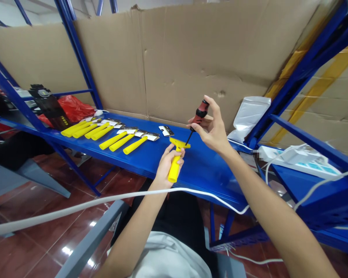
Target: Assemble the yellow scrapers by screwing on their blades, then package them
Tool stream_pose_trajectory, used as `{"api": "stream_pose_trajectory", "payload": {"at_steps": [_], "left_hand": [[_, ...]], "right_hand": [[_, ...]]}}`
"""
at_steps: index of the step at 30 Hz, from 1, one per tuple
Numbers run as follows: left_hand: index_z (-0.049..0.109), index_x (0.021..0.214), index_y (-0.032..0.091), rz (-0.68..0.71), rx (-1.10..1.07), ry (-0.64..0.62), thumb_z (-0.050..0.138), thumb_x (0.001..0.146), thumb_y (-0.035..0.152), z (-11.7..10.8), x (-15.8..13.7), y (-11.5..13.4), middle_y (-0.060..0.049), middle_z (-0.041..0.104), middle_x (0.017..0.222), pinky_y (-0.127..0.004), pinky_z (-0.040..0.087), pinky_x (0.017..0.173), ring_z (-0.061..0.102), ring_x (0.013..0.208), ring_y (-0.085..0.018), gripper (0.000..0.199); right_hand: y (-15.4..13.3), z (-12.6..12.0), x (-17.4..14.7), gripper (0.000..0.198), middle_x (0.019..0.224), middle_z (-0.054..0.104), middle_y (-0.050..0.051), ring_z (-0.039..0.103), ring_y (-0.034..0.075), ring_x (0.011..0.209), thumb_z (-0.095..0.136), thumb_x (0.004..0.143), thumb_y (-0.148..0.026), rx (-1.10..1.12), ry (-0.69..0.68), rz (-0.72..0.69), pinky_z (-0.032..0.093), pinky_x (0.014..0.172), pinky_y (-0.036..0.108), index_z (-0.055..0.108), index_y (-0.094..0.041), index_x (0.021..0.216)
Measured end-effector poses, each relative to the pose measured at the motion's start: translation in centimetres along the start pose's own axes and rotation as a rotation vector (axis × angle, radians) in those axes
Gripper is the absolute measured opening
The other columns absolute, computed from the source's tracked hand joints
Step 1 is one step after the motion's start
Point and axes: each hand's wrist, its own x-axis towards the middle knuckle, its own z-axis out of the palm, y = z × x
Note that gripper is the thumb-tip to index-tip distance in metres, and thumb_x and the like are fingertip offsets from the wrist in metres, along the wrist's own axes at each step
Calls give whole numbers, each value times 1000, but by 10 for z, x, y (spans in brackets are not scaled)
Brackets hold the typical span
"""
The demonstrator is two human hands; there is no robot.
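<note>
My left hand [167,164] is wrapped round a yellow scraper handle [174,170], its T-shaped head pointing away from me. In my right hand [213,129] is a red and black screwdriver [201,114], tilted, with its dark shaft running down to the right end of the T-head. Whether the tip sits in a screw is too small to tell. Just behind the head lies a black and white card [166,131] on the blue shelf [150,162]. To the left, several yellow scrapers [135,145] lie in a row, with black and white cards at their far ends.
A white cable [118,197] crosses in front of me, below my hands. On the right are a power strip [300,160] and a white plastic bag [251,116]. Cardboard [174,61] walls the back. A black box [50,106] and red bag [75,108] stand left.
</note>
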Motion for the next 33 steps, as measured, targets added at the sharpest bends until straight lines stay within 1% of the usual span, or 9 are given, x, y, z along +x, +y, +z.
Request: {"api": "stream_pose_trajectory", "payload": {"at_steps": [5, 11, 14, 18, 21, 24, 27, 30, 33], "left_hand": [[51, 155, 23, 7, 6, -5, 63, 85, -12, 1, -3, 0, -14, 72, 126, -12, 46, 53, 79, 89, -13, 79], [48, 158, 24, 29, 19, 41, 59, 89, -12, 6, -4, 1, -14, 73, 128, -13, 44, 51, 78, 85, -12, 79], [50, 159, 23, 56, 27, 34, 60, 90, -12, 5, -4, 1, -15, 74, 128, -13, 44, 52, 79, 86, -12, 78], [55, 157, 24, 176, 53, -49, 66, 91, -7, -2, -6, 3, -16, 75, 134, -14, 48, 55, 81, 95, -15, 73], [57, 156, 27, 227, 32, -94, 69, 91, -4, -7, -10, 5, -14, 74, 141, -13, 49, 57, 79, 97, -13, 73], [59, 155, 30, 242, 0, -149, 70, 88, -3, -10, -14, 7, -12, 72, 147, -11, 47, 57, 77, 93, -10, 75], [60, 156, 34, 256, -21, -196, 71, 85, -3, -11, -16, 8, -11, 70, 153, -9, 45, 55, 76, 89, -8, 81], [61, 157, 37, 272, -45, -204, 70, 83, -2, -12, -16, 10, -10, 68, 157, -9, 43, 53, 74, 85, -6, 84], [62, 156, 37, 268, -76, -196, 68, 82, -3, -13, -17, 13, -10, 68, 155, -9, 41, 52, 72, 82, -5, 84]], "right_hand": [[13, -4, 1, 123, 149, 74, 10, 83, 42, 126, 80, 88, -90, -15, 65, -23, 73, 98, 72, 13, -49, 184], [8, -1, -1, 119, 145, 73, 11, 83, 39, 120, 92, 83, -80, 6, 227, 22, 73, 100, 66, 36, -38, 179], [5, 3, -1, 120, 143, 73, 12, 83, 40, 120, 95, 83, -76, 44, 283, 65, 72, 100, 67, 35, -38, 180], [13, 7, -1, 118, 142, 71, 13, 82, 38, 123, 91, 89, -72, 135, 422, 108, 70, 102, 66, 24, -40, 181], [27, 9, -2, 118, 135, 72, 12, 84, 33, 112, 92, 88, -69, 212, 549, 181, 71, 101, 63, 20, -39, 176], [42, 10, -4, 117, 117, 72, 8, 84, 32, 98, 95, 84, -69, 277, 649, 278, 73, 90, 61, 22, -36, 169], [49, 10, -6, 117, 107, 70, 4, 83, 31, 93, 99, 77, -65, 317, 678, 344, 73, 90, 61, 25, -32, 162], [48, 11, -9, 115, 112, 69, 4, 84, 29, 94, 104, 70, -58, 325, 665, 363, 73, 97, 58, 30, -31, 153], [42, 16, -12, 113, 115, 69, 4, 85, 28, 92, 108, 66, -57, 321, 591, 378, 75, 95, 54, 32, -33, 146]]}}
